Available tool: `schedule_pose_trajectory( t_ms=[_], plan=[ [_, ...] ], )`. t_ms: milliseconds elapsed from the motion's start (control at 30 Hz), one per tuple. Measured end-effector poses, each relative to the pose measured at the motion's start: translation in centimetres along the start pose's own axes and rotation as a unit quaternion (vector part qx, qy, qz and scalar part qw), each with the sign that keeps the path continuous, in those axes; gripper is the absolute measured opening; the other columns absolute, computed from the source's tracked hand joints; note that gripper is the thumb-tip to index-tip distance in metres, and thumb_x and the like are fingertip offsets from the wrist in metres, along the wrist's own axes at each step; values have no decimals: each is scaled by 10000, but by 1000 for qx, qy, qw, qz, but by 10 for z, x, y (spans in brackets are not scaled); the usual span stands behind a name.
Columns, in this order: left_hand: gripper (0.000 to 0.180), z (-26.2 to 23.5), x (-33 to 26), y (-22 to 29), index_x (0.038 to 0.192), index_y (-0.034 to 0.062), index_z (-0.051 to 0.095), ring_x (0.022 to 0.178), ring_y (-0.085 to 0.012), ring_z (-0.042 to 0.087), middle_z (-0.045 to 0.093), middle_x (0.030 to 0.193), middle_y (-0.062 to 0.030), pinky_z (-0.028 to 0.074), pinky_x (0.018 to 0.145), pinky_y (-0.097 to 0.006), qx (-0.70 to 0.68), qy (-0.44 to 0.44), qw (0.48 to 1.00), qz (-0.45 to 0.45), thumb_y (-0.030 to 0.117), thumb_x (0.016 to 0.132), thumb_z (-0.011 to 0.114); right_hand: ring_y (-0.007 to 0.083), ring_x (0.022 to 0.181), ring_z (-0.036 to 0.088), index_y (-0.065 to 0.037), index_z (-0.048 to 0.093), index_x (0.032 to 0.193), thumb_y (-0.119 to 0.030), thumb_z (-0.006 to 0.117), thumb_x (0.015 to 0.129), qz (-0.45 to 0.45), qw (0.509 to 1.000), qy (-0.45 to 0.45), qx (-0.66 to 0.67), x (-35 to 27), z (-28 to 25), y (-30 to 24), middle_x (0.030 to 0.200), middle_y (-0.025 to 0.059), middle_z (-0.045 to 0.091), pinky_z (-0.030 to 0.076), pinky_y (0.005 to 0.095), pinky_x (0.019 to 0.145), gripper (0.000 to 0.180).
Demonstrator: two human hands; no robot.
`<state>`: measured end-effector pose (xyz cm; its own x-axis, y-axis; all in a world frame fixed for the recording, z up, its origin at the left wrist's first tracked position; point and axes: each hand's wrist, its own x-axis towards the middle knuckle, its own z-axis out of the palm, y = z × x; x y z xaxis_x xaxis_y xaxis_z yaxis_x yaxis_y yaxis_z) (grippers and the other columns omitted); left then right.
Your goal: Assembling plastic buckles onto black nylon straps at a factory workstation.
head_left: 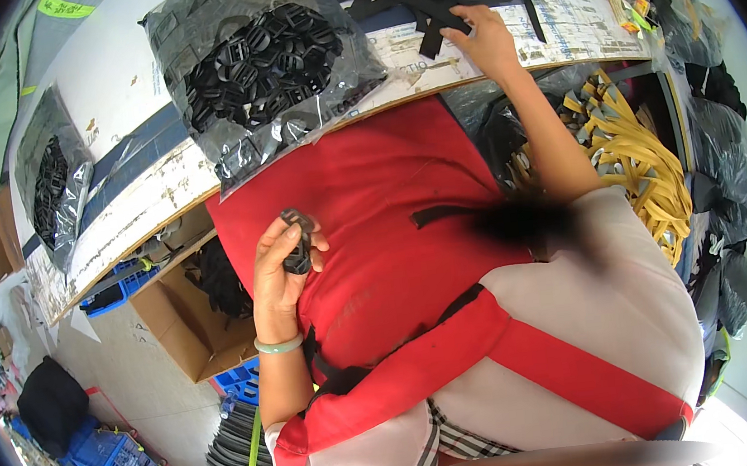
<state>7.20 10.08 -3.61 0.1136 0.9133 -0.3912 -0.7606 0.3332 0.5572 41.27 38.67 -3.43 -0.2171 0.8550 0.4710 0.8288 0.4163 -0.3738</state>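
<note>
From my remote feed I note the left hand [279,266] in front of the red apron [388,195], fingers curled around black plastic buckle pieces [298,243]. Right hand [488,43] at the near edge of the black straps [430,38] on the worktable [585,33], thumb and forefinger narrowly parted; whether they grip one, I cannot tell. Clear bag [188,29] of black buckles lies left of the straps.

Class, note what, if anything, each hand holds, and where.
Left hand: black plastic hardware, by its sides, between thumb and fingers. Right hand: at black straps; hold unclear.
</note>
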Motion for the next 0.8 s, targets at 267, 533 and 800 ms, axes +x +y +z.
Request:
schedule_pose_trajectory(
  t_ms=[267, 533, 800],
  plan=[
    [155, 21, 5, -8, 973, -5, 645, 593, -144, 576, 630, 786, -76, 454, 443, -233, 145, 23, 989, 2, 132, 901, 635, 298, 834, 633, -36, 670, 1034, -98, 634, 858, -59, 998, -31, 19, -10, -20, -10, 948, 117, 656, 505, 318, 732, 191],
    [116, 43, 4, 5, 948, -25, 663, 518, -97, 521, 631, 747, -58, 383, 440, -212, 227, 81, 969, 53, 75, 893, 640, 63, 559, 497, 6, 623, 1049, -91, 553, 927, 24, 908, 8, 418, -9, -136, -126, 967, 128, 659, 364, 173, 502, 171],
    [113, 67, -2, 9, 978, 3, 685, 514, -35, 479, 599, 706, 2, 351, 454, -185, 279, 99, 938, 178, 16, 873, 647, 43, 402, 441, -27, 628, 899, -233, 586, 932, 210, 655, -537, 488, -62, -67, -218, 640, 40, 625, 326, 189, 374, 213]
  ],
)
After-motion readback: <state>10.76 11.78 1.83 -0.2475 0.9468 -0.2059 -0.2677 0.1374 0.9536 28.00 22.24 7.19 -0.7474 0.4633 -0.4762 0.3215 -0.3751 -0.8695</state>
